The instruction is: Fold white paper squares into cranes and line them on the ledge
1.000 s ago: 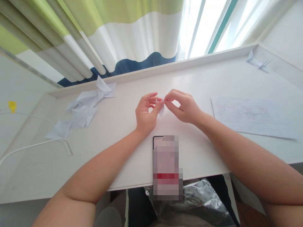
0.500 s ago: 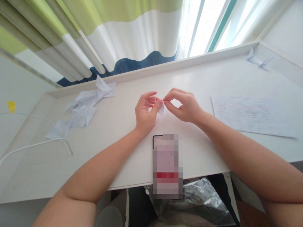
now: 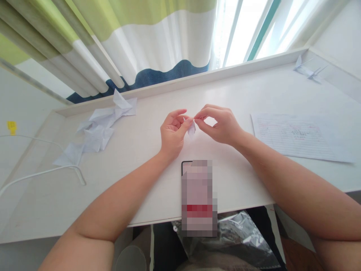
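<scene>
Over the middle of the white desk, my left hand pinches a small piece of folded white paper between thumb and fingers. My right hand has its thumb and forefinger pressed together on the upper right tip of that same folded paper. Most of the paper is covered by my left fingers, so its full shape is hidden. Below my hands lies a phone with a blurred-out screen, sticking out past the desk's front edge.
Several folded white papers lie in a row at the left. A lined sheet with writing lies at the right, and folded paper pieces sit in the far right corner. A white curved rail crosses the left side. Curtains hang behind the desk.
The folded paper has turned slightly between my left fingers, and its lower part hangs a little differently. Both hands keep nearly the same place and pinch.
</scene>
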The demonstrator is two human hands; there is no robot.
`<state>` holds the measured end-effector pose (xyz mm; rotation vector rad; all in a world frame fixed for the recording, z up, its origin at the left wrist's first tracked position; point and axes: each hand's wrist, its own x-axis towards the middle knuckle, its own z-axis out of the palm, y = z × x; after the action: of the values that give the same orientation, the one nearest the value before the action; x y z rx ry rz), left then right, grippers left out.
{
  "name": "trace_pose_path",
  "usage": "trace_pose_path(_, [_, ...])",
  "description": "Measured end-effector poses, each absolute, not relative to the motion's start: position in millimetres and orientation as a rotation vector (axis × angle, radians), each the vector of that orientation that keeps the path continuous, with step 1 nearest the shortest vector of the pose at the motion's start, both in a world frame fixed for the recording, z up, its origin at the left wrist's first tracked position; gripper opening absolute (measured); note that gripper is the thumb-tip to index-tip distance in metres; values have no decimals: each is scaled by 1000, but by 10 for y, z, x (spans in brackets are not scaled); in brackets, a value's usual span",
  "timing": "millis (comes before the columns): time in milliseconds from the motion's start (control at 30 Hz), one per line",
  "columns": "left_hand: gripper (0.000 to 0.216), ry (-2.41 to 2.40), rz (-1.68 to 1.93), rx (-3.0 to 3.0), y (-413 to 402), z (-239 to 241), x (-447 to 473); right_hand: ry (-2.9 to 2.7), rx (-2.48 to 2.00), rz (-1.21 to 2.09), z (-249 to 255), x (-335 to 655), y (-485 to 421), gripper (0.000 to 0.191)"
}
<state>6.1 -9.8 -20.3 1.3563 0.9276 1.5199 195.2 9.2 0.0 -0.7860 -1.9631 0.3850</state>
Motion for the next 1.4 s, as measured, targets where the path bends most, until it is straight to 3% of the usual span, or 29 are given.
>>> trace_pose_path(567, [48,929,1552,1403,-77,-250,63,-1977,-800,399,-14,1927,94,13])
trace_pose_path(1233, [37,972,1523,1223,-116,-157,92,-1969,-857,475,-1,1929,78,8])
trace_pose_path(1400, [34,979,1531,1176,-111,-149,92,-1924,-897,565,16,1893,50,16])
